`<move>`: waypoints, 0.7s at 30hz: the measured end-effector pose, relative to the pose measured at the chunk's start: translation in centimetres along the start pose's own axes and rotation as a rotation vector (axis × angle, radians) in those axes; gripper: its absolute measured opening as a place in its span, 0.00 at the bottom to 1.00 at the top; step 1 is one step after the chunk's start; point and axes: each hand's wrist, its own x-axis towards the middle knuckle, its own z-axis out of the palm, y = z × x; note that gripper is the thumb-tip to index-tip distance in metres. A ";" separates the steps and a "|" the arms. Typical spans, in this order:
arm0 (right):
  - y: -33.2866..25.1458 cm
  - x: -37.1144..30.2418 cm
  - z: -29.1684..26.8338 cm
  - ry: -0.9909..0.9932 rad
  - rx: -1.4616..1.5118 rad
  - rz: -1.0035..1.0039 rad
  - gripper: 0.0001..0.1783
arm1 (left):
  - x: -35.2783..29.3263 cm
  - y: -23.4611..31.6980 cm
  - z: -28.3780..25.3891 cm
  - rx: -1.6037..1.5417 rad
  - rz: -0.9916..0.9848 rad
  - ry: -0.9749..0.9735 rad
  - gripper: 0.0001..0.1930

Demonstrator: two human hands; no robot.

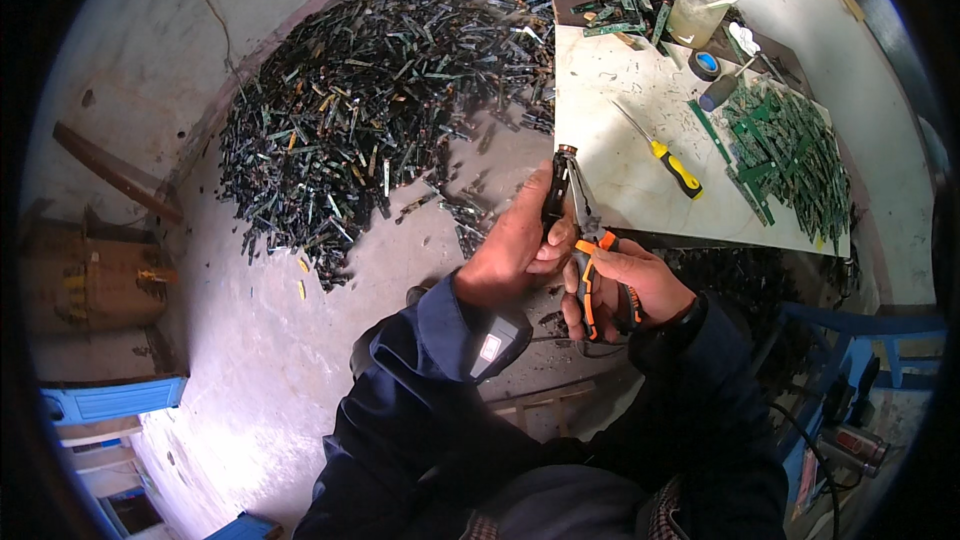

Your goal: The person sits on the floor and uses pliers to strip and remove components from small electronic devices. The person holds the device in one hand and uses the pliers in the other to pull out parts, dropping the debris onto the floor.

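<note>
In front of my body, my left hand [512, 245] is closed around a narrow black part [555, 195] with a copper-coloured tip, held upright. My right hand [645, 285] grips the black-and-orange handles of a pair of long-nose pliers [586, 290]. The jaws of the pliers lie against or just beside the black part, close to its upper end; whether they pinch it I cannot tell. Both hands are at the near left edge of a white work board [610, 90]. A yellow-and-black screwdriver [675, 168] lies on that board, to the right of the pliers.
A large heap of dark narrow strips [350, 130] covers the floor ahead and left. On the board are a pile of green circuit strips [785, 150], a tape roll [704, 64] and a cloudy plastic cup [696, 15]. A blue frame [850, 325] stands at right, cardboard boxes [100, 275] at left.
</note>
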 end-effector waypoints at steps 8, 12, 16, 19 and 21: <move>-0.1 0.0 0.2 0.033 0.012 0.002 0.20 | 0.2 -0.2 -0.3 0.054 0.049 -0.034 0.33; -0.3 0.0 0.4 0.076 -0.034 0.022 0.19 | 0.2 -0.2 -0.2 0.033 0.051 -0.031 0.33; -0.6 -0.4 0.8 0.091 -0.080 -0.009 0.19 | 0.9 -0.9 -1.7 0.087 0.069 -0.095 0.32; -0.8 -0.3 1.2 0.075 -0.154 -0.025 0.18 | 0.5 -1.3 -2.4 0.180 0.155 -0.073 0.34; -1.1 -0.4 0.9 0.136 -0.273 -0.026 0.18 | 0.5 -0.7 -0.7 -0.005 0.097 -0.094 0.33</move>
